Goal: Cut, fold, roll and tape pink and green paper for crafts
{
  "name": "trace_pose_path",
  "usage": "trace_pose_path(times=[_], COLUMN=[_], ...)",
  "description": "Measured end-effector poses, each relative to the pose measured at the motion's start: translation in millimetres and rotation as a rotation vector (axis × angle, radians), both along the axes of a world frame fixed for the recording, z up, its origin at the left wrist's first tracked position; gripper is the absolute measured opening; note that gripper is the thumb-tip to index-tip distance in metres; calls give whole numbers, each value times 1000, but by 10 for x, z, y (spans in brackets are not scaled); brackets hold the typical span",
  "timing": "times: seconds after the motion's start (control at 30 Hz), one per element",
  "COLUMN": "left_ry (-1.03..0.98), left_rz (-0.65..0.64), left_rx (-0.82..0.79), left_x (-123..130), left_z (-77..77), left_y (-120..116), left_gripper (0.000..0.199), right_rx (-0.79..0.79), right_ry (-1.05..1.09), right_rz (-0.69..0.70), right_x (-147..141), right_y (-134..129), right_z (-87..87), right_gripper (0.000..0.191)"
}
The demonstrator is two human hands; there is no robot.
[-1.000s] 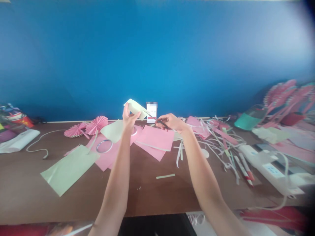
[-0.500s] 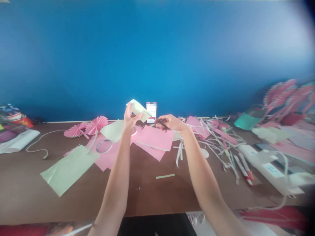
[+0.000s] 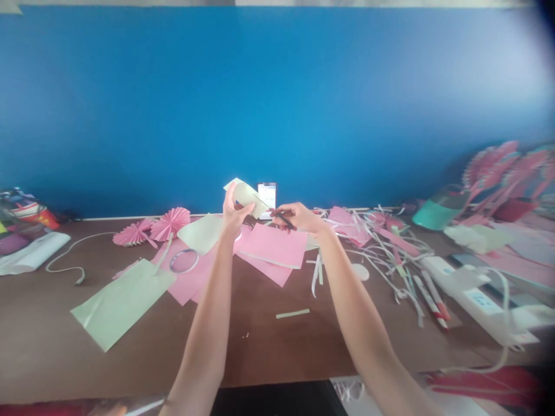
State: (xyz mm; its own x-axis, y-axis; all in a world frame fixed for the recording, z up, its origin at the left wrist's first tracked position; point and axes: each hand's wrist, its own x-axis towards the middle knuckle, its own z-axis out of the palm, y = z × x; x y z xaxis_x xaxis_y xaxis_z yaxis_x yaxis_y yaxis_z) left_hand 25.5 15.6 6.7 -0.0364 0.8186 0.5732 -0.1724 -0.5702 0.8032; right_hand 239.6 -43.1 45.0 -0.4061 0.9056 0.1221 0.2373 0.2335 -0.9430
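Note:
Above the middle of the desk, my left hand (image 3: pixel 235 211) is closed on a pale green paper (image 3: pixel 250 195), held tilted in the air. My right hand (image 3: pixel 296 218) grips dark scissors (image 3: pixel 282 219), whose blades point left at the paper's right edge. How far the blades are open is too small to tell. Pink sheets (image 3: pixel 277 245) lie on the desk below my hands. A phone (image 3: pixel 266 196) with a lit screen stands upright behind them.
Pink paper fans (image 3: pixel 170 223), a green sheet (image 3: pixel 124 303) and a tape roll (image 3: pixel 184 261) lie left. Right are tangled paper strips (image 3: pixel 379 248), markers (image 3: pixel 430 301), a power strip (image 3: pixel 477 297) and a teal container (image 3: pixel 436 214). A narrow strip (image 3: pixel 292 314) lies in front.
The view has tilted up slightly. My left hand has shifted a little to the right and turned slightly with the green paper. My right hand keeps the scissors at its edge.

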Motion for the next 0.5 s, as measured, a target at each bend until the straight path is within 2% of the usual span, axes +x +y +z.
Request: trace_pose_path(times=[0.27, 0.5], left_ry=[6, -16], left_rz=[21, 128], left_rx=[-16, -7], left_x=[-23, -5], left_z=[-15, -17], left_y=[31, 55], left_gripper=[85, 80], right_rx=[1, -22], right_ry=[9, -8], right_rz=[-4, 22], right_x=[-21, -14], right_y=[19, 14], right_z=[-27, -28], right_gripper=[33, 31])
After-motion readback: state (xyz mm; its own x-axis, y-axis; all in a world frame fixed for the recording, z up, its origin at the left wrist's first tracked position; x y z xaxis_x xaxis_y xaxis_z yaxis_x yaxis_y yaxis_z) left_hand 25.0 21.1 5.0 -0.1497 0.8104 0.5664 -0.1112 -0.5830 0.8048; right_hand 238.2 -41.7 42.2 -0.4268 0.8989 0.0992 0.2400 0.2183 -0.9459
